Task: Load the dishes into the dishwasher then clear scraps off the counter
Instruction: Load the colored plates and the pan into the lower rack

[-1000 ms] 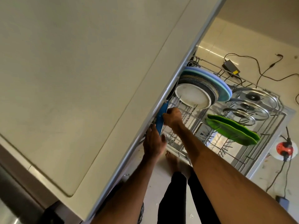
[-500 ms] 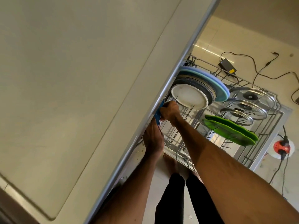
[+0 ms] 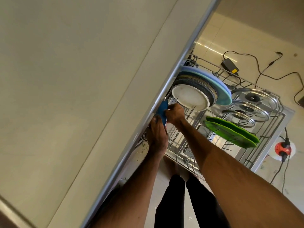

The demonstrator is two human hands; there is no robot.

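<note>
Under the table edge, at the near corner of the pulled-out dishwasher rack:

- Blue plate: stands on edge, partly hidden by the table's metal trim. It sits between the two hands, at the rack's inner end, just beside the white plate.
- Right hand: fingers curled, pinching the plate's right rim. The arm reaches in over the rack from the lower right.
- Left hand: just below the plate, back toward the camera, fingertips up against the plate's lower end. The trim hides the fingers, so a grip cannot be told. The two hands are close together, with the plate between them.
- White plate: on edge in the rack, face toward the camera.
- Dark plates: a few, stacked upright right behind the white one.
- Light blue plates: larger, upright behind the dark ones.
- Green plates: two, tilted, on the rack's near right side, well apart from the hands.
- Metal lids: three, with dark knobs, standing in a row at the rack's far right.
- Floor: pale tile, carrying a black power adapter with trailing cable and a red-and-white socket reel.
- Legs: in black trousers, bare feet beside the rack's front.
</note>
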